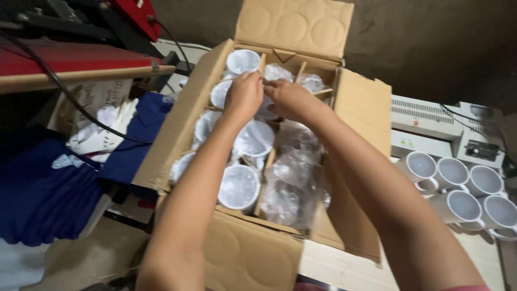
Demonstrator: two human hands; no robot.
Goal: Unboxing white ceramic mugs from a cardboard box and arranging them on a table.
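Note:
An open cardboard box [177,124] holds white mugs in clear plastic bags, set in cardboard dividers. Both my arms reach into it. My left hand [245,94] and my right hand [288,97] meet over a wrapped white mug [266,110] in the far middle of the box, fingers curled on its plastic. Nearer mugs [239,186] sit in the left columns. Crumpled empty plastic bags [293,178] fill the right column.
Several unwrapped white mugs [463,188] stand on the wooden table [484,253] at right, before a white machine [425,126]. Blue shirts [43,183] and a white cloth [102,132] lie at left. A red and black press [70,32] stands at top left.

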